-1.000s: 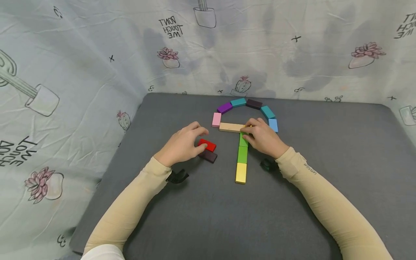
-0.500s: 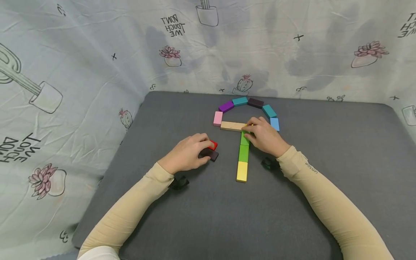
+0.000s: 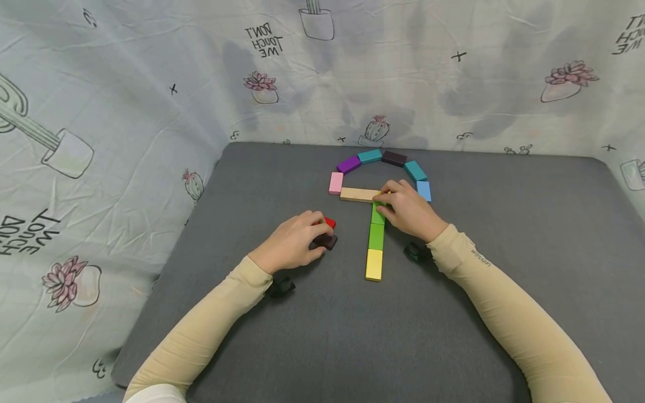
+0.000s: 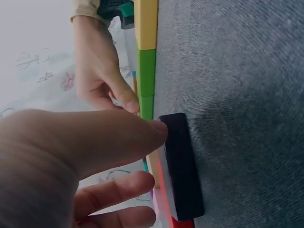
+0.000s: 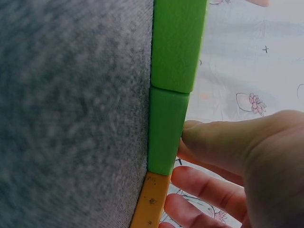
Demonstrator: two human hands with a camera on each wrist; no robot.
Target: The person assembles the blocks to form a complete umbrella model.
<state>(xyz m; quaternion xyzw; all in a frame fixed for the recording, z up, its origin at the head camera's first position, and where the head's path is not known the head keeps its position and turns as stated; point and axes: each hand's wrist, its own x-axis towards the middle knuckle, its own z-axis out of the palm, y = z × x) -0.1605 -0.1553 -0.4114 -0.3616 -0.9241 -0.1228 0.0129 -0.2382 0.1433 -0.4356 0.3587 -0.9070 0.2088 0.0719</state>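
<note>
My left hand [image 3: 297,240] is low over two wooden blocks lying side by side. It pinches the dark brown block [image 4: 183,171] between thumb and fingers; the thumb is at the block's near end in the left wrist view. The red block [image 3: 330,223] lies just behind it, partly covered by the fingers. My right hand [image 3: 410,210] rests with loosely bent fingers at the upper end of a block column. Its thumb touches the upper green block [image 5: 168,133], and other fingertips are at the yellow-orange block [image 5: 151,202], mostly hidden from above by the hand.
Below the upper green block, another green block [image 3: 375,237] and a yellow block [image 3: 373,265] extend the column. A tan block [image 3: 356,195] lies crosswise at its top. Pink [image 3: 335,183], purple [image 3: 349,164], teal, dark and blue [image 3: 424,191] blocks form an arch behind on the grey table [image 3: 322,336].
My left hand has come down and slightly nearer, from hovering over the red and dark brown blocks to pinching the dark brown one. My right hand has stayed in place.
</note>
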